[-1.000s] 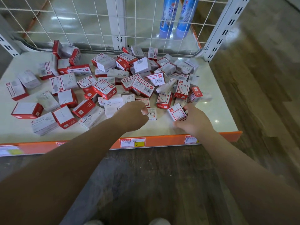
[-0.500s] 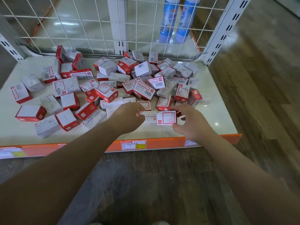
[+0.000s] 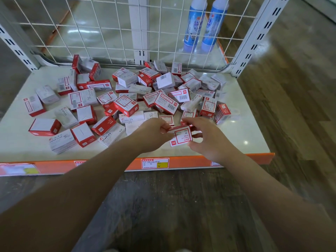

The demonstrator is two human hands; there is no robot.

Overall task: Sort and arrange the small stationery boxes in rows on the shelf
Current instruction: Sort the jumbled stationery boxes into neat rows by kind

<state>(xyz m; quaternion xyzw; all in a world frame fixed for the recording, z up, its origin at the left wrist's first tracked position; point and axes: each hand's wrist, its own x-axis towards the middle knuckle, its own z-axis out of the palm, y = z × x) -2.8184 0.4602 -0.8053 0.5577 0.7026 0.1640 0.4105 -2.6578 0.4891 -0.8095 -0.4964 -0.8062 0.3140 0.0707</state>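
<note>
Now we lean over the white shelf (image 3: 241,113) filling the middle of the frame, its heap of small stationery boxes (image 3: 127,99) strewn unsorted across the centre and left. Just below centre, our left hand (image 3: 154,133) and right hand (image 3: 209,139) pinch one red-and-white paper clip box (image 3: 181,136) between them above the shelf's front edge.

a second ago our right hand (image 3: 211,137) reached a red-and-white paper clip box (image 3: 181,136) lying at the shelf's (image 3: 251,135) front, toward 5 o'clock of the pile. half a second ago we had lifted it beside a staples box. now both hands pinch it, our left hand (image 3: 154,133) at its 9 o'clock edge, label facing up, tilted, raised off the shelf.
</note>
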